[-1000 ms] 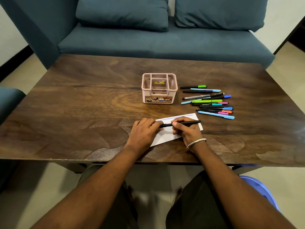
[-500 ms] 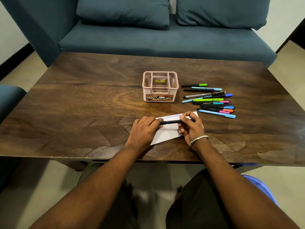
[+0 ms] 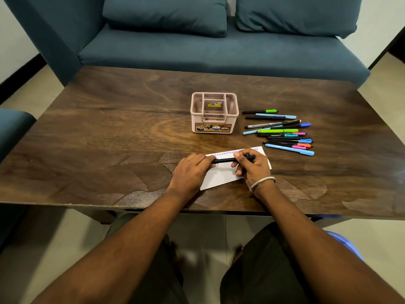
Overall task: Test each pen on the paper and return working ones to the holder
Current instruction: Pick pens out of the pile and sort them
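Note:
A black pen [image 3: 225,160] lies level between both hands above a white slip of paper [image 3: 221,176] with a row of blue marks along its far edge. My left hand [image 3: 190,172] pinches the pen's left end. My right hand [image 3: 254,167] grips the barrel toward its right end. Beyond the paper stands a pink compartmented holder [image 3: 214,123] with no pens standing in it. Several coloured pens [image 3: 282,132] lie in a loose row to the holder's right.
The dark wooden table [image 3: 109,139] carries everything; its near edge runs just behind my wrists. A blue sofa [image 3: 197,47] with two cushions stands behind the table. A blue plastic stool [image 3: 348,244] shows under my right arm.
My right hand has slid left along the pen toward my left hand, so less of the barrel sticks out to the right. The left hand has stayed on the pen's left end.

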